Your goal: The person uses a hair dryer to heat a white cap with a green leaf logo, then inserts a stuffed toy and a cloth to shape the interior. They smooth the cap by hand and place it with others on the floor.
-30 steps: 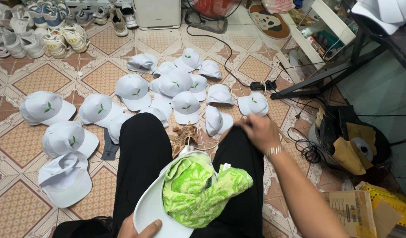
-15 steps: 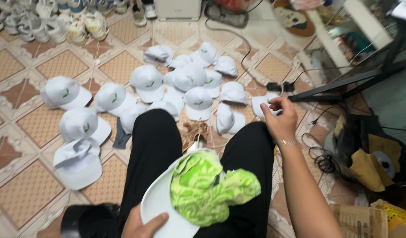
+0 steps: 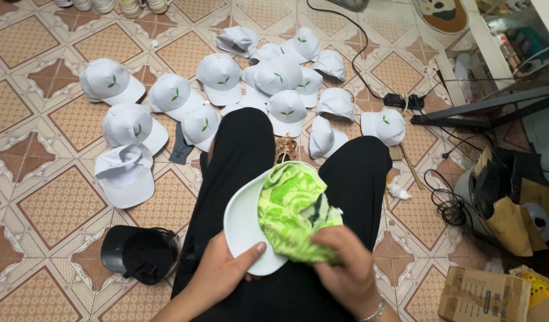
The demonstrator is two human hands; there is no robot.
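A person seated on a patterned tile floor (image 3: 54, 203) holds a white cap (image 3: 241, 223) upside down across black-trousered legs in the lower centre of the frame, its hollow filled by a crumpled green cloth (image 3: 289, 206). The left hand (image 3: 224, 271) grasps the cap from below, thumb laid over the white brim at its near edge, while the right hand (image 3: 340, 268) is closed on the cloth's lower right corner, fingers curled into the fabric. Cap and cloth lie directly ahead of both hands, toward the knees, with the cap's long axis running from the brim at lower left up to the crown at upper right; the cloth sits on the right hand's side, the bare brim on the left's, so each hand is nearest to the part it grips. Beyond the knees, across the upper centre and upper left, a scatter of white caps with small green leaf marks (image 3: 226, 80) lies on the tiles, some overlapping, with one more cap (image 3: 386, 124) set apart to the right beside a black cable (image 3: 346, 45). A black cap (image 3: 140, 253) rests at the lower left, just beside the person's left leg. A cardboard box (image 3: 483, 295) sits in the lower right corner.
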